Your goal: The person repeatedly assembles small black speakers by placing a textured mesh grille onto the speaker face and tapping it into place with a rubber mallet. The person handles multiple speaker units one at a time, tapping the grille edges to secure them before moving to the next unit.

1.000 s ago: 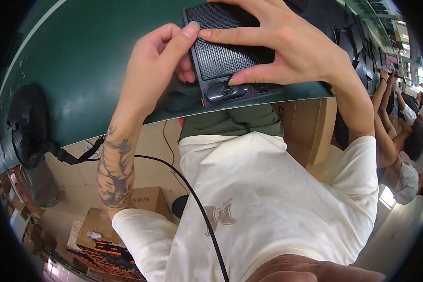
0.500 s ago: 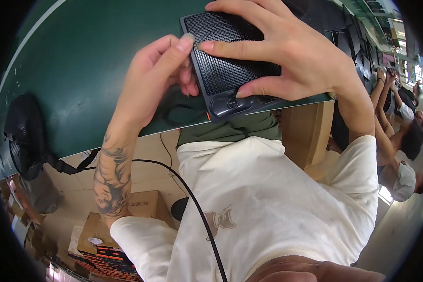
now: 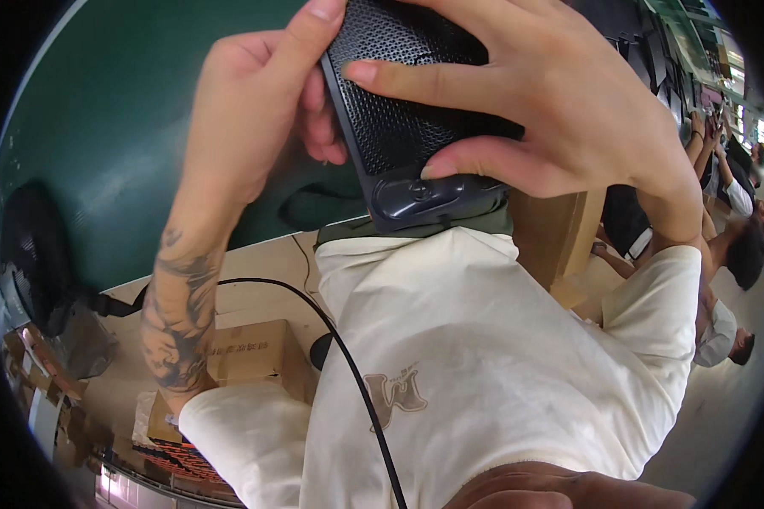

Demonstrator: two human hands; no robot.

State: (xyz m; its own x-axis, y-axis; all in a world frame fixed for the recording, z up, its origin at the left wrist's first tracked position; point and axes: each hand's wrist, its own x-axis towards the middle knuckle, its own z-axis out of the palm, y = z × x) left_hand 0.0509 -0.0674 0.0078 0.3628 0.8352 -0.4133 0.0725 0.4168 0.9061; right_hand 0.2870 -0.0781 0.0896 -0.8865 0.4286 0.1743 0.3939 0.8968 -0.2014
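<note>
A black speaker (image 3: 380, 140) with a mesh grille and a glossy rounded control end lies at the near edge of the green table, that end overhanging the edge toward me. My right hand (image 3: 535, 102) is spread across it. Its index fingertip rests on the mesh and its thumb on the glossy end; its other fingers run out past the top of the picture. At the speaker's left edge my left hand (image 3: 267, 106) is closed, thumb along the rim and fingers curled beside or beneath it. A dark strap loop (image 3: 310, 204) lies left of the speaker.
The green table (image 3: 119, 144) spans the left and top. A black mesh-sided bag or case (image 3: 36, 254) with a strap sits at the left edge. A black cable (image 3: 339, 339) crosses my shirt. Cardboard boxes (image 3: 255, 352) stand below. Other people (image 3: 730, 246) work at right.
My left thumb has moved up along the speaker's left edge, away from me. The speaker's glossy end reaches further over the table edge. My right hand stays spread on the mesh.
</note>
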